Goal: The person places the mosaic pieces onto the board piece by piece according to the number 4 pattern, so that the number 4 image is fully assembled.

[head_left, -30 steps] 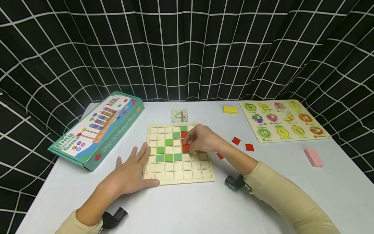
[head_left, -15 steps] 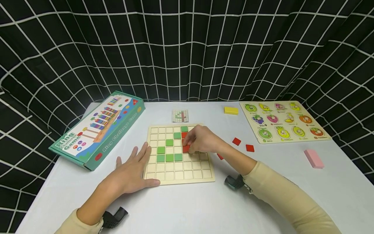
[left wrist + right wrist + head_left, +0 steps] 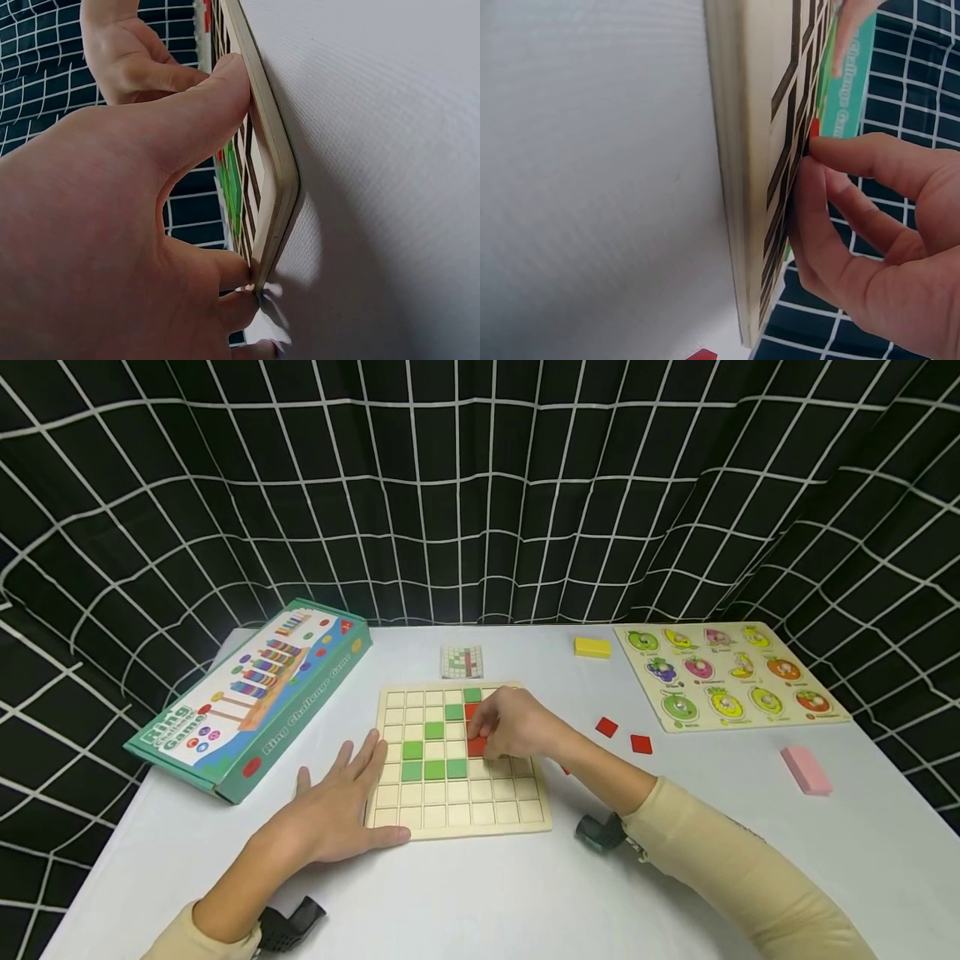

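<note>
A wooden grid board (image 3: 495, 814) lies on the white table, with green tiles (image 3: 435, 769) set in a stepped line and a row across. Red tiles (image 3: 477, 747) form a column on its right half, partly covered by my right hand (image 3: 517, 722). That hand's thumb and fingers are bent together right at the board, pinching a red tile (image 3: 814, 126) whose edge shows in the right wrist view. My left hand (image 3: 333, 814) lies spread at the board's left edge, its thumb (image 3: 225, 82) resting on the near left corner area and its fingertips along the side.
Loose red tiles (image 3: 641, 744) lie right of the board, one mostly behind the right forearm. A small pattern card (image 3: 461, 662) sits beyond the board. Around them are a green game box (image 3: 300, 714), a yellow block (image 3: 592, 647), a fruit puzzle board (image 3: 708, 710) and a pink block (image 3: 806, 770).
Both hands keep nearly the same places on the board. The head view has shifted slightly, and the loose red tile near the right forearm shows less.
</note>
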`<move>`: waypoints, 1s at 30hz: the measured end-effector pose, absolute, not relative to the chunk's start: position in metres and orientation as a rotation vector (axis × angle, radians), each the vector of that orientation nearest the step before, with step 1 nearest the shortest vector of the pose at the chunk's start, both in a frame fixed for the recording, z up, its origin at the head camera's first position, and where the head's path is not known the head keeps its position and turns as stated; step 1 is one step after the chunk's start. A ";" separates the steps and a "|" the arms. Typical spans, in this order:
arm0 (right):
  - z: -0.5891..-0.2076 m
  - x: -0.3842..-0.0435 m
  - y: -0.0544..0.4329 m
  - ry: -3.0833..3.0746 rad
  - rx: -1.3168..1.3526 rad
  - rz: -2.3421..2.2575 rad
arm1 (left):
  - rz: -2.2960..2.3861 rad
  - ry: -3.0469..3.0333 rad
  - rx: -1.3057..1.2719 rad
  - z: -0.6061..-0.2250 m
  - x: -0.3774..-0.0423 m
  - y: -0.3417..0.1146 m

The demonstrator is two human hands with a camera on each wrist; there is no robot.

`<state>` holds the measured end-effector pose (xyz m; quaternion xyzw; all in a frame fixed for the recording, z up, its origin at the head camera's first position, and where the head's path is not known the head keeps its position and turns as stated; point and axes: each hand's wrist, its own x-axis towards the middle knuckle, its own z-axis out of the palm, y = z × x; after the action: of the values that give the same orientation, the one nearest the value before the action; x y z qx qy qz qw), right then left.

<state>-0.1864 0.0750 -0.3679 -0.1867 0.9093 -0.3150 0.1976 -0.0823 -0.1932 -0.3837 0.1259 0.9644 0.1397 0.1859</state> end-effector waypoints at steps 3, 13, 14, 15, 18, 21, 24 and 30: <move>-0.368 -0.185 0.075 2.549 -0.534 -0.867 | 0.394 2.721 0.359 -0.384 -0.082 -0.193; -0.368 -0.185 0.078 2.528 -0.533 -0.901 | 0.393 2.729 0.360 -0.385 -0.081 -0.193; -0.367 -0.185 0.079 2.524 -0.529 -0.912 | 0.391 2.729 0.360 -0.385 -0.081 -0.193; -0.366 -0.185 0.080 2.520 -0.525 -0.923 | 0.390 2.729 0.361 -0.385 -0.081 -0.193; -0.363 -0.185 0.084 2.502 -0.529 -0.962 | 0.392 2.730 0.364 -0.385 -0.081 -0.193; -0.359 -0.183 0.091 2.477 -0.548 -1.006 | 0.405 2.729 0.362 -0.386 -0.081 -0.192; -0.354 -0.179 0.098 2.468 -0.564 -1.046 | 0.415 2.727 0.358 -0.386 -0.081 -0.192; -0.345 -0.174 0.116 2.489 -0.633 -1.112 | 0.412 2.733 0.359 -0.386 -0.081 -0.194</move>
<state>-0.1738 0.1157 -0.3451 -0.2227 0.8763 -0.3915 0.1708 -0.0807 -0.1935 -0.3858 0.1268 0.9652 0.1454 0.1764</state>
